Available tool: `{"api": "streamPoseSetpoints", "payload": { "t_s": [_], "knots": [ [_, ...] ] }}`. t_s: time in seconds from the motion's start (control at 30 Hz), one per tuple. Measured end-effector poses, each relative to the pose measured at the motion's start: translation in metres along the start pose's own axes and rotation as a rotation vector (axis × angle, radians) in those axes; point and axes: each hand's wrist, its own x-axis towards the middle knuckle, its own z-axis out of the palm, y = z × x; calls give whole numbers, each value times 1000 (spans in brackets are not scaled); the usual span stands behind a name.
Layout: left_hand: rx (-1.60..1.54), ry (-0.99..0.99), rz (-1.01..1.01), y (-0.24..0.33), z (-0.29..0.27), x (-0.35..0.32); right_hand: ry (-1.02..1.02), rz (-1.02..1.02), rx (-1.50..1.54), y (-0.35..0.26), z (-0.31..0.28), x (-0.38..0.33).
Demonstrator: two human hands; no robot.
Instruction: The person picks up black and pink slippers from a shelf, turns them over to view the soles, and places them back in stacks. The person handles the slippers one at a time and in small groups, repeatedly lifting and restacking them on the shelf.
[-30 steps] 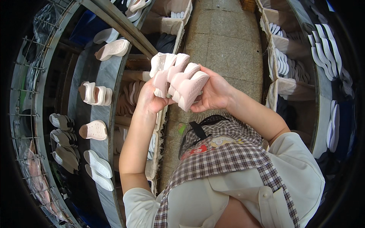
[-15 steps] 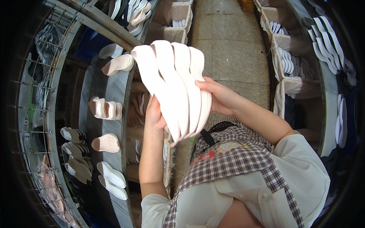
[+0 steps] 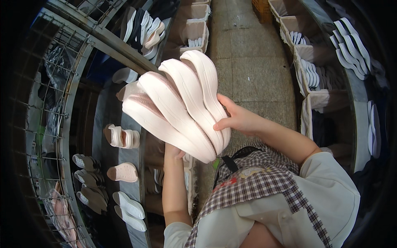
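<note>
At chest height | pale pink soles (image 3: 178, 103) fanned, long axes up-left | right hand (image 3: 240, 120), left hand (image 3: 173, 152) fingers clasping them

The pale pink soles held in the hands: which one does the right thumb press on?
The rightmost sole of the fanned stack, on the aisle side; the right hand has its thumb on that sole's edge, while the others fan leftward.

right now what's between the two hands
In the head view, the stack of pale pink shoe soles fills the stretch: the right hand grips its near end from the side, and the left hand props it from below.
</note>
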Motion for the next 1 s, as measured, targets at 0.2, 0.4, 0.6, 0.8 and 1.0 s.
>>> {"api": "streamPoseSetpoints", "payload": {
  "t_s": [0.2,0.4,0.6,0.8,1.0],
  "knots": [
    [69,10,23,-4,-7,-3,46,-8,-249,3,-6,2],
    [-36,23,-26,-8,0,-3,66,9,-390,3,-8,0],
    [-2,-19,-7,-9,-4,-1,76,5,-410,1,-7,0],
    [-89,-55,-46,-12,-3,0,76,13,-442,-2,-7,0],
    [-46,-92,16,-11,6,-3,77,11,-447,1,-8,2]
  ]
}}
